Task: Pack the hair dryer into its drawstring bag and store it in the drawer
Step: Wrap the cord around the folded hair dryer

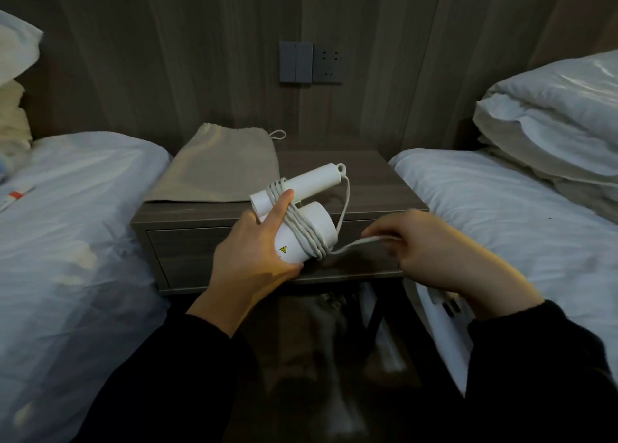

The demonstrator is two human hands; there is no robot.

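Note:
A white hair dryer [316, 223] with its handle folded is held in front of the nightstand by my left hand [254, 252], which grips its body. Its white cord [306, 232] is wound several times around the body and handle. My right hand [431, 252] pinches the loose end of the cord to the right of the dryer. The beige drawstring bag [220, 168] lies flat on the left part of the nightstand top. The drawer [187, 252] in the nightstand front is closed.
The grey-brown nightstand [384, 181] stands between two beds with white bedding, the left bed [73, 225] and the right bed [521, 215]. Pillows [561, 118] are stacked on the right one. Wall switches and a socket [311, 62] sit above the nightstand.

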